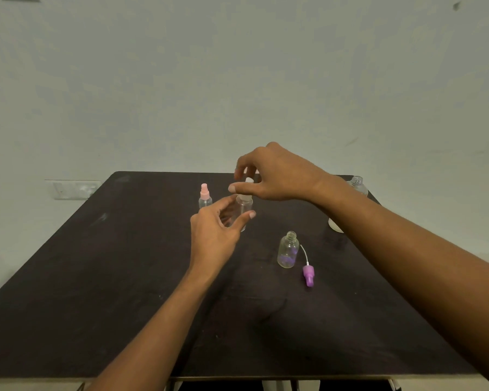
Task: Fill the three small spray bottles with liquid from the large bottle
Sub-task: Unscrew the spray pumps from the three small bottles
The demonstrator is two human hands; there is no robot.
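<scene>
Mid-table stands a small clear spray bottle with a white cap [245, 206]. My left hand [215, 235] curls round its body, thumb on the front. Just above, my right hand [277, 173] hovers over the white cap with thumb and fingers spread around it, not clearly touching. A pink-capped spray bottle [205, 196] stands upright to the left. Nearer me, an uncapped small bottle [288, 249] stands with its purple spray head [307, 273] lying beside it on the table. The large clear bottle [357, 185] stands open at the far right corner, partly hidden by my right forearm.
The dark table [124, 277] reaches a pale wall at the back. A white cap [334, 224] lies on the right side, half hidden under my right forearm. A wall switch plate [72, 189] sits left of the table's far edge.
</scene>
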